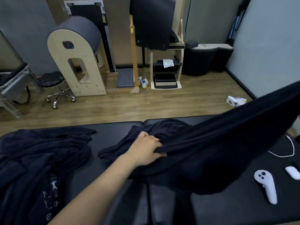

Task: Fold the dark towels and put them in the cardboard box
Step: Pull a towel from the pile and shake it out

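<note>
A dark navy towel (211, 143) stretches from the middle of the black padded table (113, 129) up to the right edge of the view, lifted at its right end. My left hand (146, 148) reaches in from the lower left and grips a bunched fold of this towel at the table's middle. My right hand is out of view past the right edge. Another dark towel (40, 159) with white lettering lies crumpled on the left of the table. No cardboard box is visible.
Two white controllers (266, 185) (293, 174) and a white cord (290, 148) lie on the table's right side. Beyond the table are wooden floor, a rolling stool (52, 82), wooden exercise equipment (78, 57), shoes (143, 82) and a small white box (235, 101).
</note>
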The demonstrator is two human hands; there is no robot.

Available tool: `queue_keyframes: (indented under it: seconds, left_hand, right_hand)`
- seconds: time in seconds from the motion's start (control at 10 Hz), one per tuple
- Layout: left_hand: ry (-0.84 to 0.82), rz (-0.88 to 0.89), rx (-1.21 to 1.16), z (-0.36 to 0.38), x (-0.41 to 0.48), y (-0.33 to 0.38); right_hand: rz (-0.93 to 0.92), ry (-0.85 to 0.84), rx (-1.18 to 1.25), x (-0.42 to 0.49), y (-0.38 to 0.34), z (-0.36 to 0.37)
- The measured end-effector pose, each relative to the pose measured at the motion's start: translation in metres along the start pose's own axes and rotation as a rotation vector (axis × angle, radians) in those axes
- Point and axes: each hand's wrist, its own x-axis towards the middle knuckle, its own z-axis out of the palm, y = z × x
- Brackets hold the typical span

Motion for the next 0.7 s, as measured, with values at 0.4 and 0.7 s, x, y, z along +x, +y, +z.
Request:
queue_keyframes:
  seconds: [0.4, 0.7]
  left_hand:
    - [0.492, 0.252, -0.505, -0.166, 0.027, 0.076]
    - [0.405, 0.175, -0.662, -0.141, -0.019, 0.027]
  right_hand:
    - [0.008, -0.764, -0.158, -0.118, -0.048, 0.186]
    - [0.012, -0.684, -0.311, -0.103, -0.042, 0.173]
